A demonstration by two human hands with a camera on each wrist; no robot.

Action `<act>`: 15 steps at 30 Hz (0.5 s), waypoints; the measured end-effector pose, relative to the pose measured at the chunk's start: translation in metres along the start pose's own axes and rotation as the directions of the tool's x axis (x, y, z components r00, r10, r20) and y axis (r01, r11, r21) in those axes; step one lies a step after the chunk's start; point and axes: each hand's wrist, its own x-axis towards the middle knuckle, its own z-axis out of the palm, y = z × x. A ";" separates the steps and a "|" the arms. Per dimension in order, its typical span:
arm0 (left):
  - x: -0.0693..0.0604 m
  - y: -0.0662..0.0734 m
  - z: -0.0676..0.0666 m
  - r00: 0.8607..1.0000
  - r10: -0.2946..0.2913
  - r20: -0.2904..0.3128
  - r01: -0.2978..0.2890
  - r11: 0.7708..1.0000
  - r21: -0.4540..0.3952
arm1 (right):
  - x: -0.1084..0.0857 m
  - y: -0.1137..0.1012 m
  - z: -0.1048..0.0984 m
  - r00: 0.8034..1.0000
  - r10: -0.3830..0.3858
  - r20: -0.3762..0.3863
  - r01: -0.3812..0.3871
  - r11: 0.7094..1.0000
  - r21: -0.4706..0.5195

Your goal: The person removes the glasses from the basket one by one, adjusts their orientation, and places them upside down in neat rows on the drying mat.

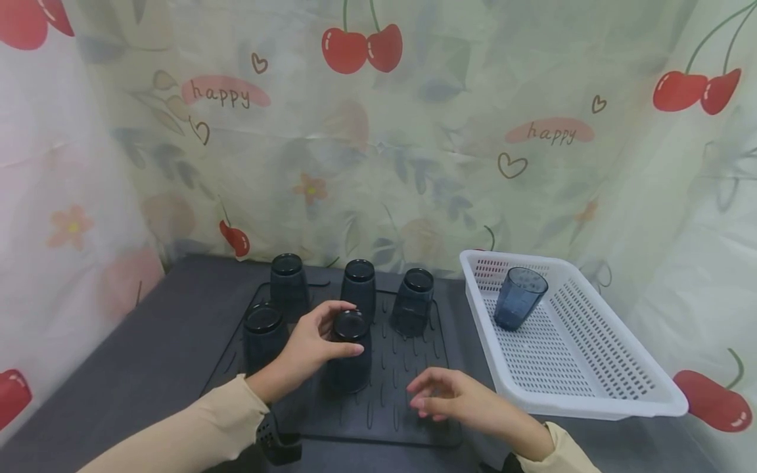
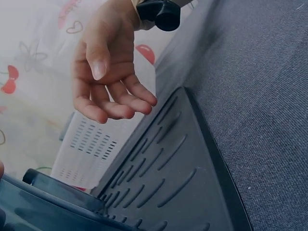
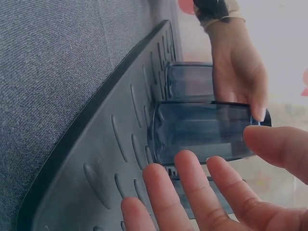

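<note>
Upside down on the black drying mat (image 1: 402, 394) stands a dark blue drinking glass (image 1: 350, 368). My left hand (image 1: 301, 351) grips it near its upturned base, thumb on the near side and fingers behind. In the right wrist view, the rim of this glass (image 3: 202, 132) meets the ridged mat, and the left thumb lies against its base end. My right hand (image 1: 467, 397) hovers over the mat's right front part, fingers loosely bent, holding nothing. The left wrist view shows that right hand (image 2: 108, 72) palm visible, with the fingers spread a little.
Several more upturned glasses stand on the mat: one front left (image 1: 264, 335), others along the back, including one back right (image 1: 412, 302). Right of the mat is a white perforated basket (image 1: 603, 407) with one blue glass (image 1: 519, 299) inside. A patterned curtain (image 1: 378, 144) surrounds the dark tabletop.
</note>
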 end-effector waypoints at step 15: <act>0.001 -0.005 -0.003 1.000 0.014 0.006 -0.014 1.000 0.009 | 0.000 0.001 0.000 1.000 0.003 0.002 -0.003 1.000 -0.006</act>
